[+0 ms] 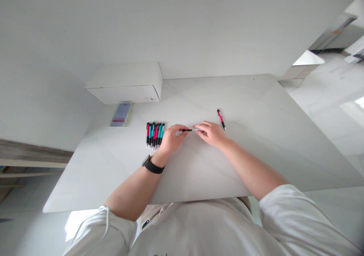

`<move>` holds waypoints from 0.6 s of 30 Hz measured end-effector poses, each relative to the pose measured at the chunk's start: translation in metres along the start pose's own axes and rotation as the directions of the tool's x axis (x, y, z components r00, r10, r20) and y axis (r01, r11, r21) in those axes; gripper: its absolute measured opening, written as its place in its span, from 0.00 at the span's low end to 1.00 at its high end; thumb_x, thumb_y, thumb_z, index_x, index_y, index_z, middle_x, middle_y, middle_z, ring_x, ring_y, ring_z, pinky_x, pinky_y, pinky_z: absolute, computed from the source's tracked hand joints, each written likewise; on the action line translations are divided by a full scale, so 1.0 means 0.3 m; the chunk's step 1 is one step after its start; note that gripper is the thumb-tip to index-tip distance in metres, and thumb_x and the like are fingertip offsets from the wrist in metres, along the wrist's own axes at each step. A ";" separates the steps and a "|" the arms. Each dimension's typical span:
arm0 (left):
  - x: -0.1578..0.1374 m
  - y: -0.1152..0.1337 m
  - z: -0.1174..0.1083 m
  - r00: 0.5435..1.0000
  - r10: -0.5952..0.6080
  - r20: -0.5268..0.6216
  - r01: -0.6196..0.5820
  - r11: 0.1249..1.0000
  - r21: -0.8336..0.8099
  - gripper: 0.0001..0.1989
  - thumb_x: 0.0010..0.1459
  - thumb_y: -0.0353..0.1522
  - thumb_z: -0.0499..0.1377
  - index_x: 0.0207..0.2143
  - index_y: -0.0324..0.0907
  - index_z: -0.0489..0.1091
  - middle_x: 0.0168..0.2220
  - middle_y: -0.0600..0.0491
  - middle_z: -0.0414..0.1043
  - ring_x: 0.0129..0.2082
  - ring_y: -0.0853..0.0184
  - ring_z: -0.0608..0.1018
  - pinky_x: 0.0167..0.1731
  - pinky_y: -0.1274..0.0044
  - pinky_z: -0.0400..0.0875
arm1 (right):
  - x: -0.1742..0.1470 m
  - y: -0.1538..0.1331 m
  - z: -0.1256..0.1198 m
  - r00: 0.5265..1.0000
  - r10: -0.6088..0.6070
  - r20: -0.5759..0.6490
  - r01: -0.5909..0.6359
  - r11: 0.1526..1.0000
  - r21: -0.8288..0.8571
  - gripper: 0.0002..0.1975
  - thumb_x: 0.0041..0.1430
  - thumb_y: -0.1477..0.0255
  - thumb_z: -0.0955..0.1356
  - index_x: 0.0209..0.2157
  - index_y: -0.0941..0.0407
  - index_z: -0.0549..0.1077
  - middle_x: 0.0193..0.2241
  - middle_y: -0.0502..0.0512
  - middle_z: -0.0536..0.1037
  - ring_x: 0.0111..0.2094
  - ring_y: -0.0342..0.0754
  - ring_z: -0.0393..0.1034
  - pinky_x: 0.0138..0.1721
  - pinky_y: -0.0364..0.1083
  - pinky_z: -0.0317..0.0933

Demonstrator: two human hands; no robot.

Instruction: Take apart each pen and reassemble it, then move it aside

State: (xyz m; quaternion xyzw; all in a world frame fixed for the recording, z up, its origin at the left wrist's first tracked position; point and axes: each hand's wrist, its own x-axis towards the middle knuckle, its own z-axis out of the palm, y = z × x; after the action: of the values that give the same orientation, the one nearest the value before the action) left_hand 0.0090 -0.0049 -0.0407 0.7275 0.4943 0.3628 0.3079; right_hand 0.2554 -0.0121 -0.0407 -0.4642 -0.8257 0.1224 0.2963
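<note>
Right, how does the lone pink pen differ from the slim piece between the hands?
The lone pen lies on the table; the slim piece is held in both hands. The pen shows pink and black; the piece, black and pale. The pen lies roughly front to back; the piece runs side to side. Both are thin.

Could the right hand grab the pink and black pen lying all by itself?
Probably yes: the pen lies close to the right hand, with nothing seen between them. But that hand holds a thin, partly black piece, so it may need to let go first.
</note>
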 end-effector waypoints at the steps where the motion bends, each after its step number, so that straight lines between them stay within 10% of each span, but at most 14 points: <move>1: 0.000 0.002 -0.001 1.000 -0.006 0.010 0.006 1.000 0.001 0.08 0.64 0.37 0.64 0.44 0.48 0.80 0.45 0.51 0.83 0.47 0.60 0.82 0.53 0.67 0.76 | 0.000 0.000 0.001 1.000 0.004 0.001 -0.004 1.000 -0.003 0.11 0.71 0.65 0.68 0.50 0.48 0.80 0.36 0.53 0.79 0.33 0.47 0.72 0.38 0.46 0.63; 18: -0.007 0.020 -0.004 0.997 -0.020 0.070 0.018 0.999 0.029 0.09 0.62 0.39 0.66 0.44 0.51 0.82 0.46 0.54 0.84 0.50 0.58 0.82 0.54 0.68 0.74 | -0.002 -0.014 0.021 0.999 -0.048 0.016 0.047 0.998 0.041 0.08 0.71 0.69 0.67 0.43 0.52 0.79 0.36 0.53 0.79 0.34 0.46 0.72 0.38 0.45 0.62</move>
State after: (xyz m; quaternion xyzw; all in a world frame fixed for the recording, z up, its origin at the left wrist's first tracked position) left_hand 0.0104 -0.0088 -0.0357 0.7393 0.4954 0.3269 0.3182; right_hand 0.2488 -0.0143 -0.0440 -0.4373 -0.8363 0.1359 0.3014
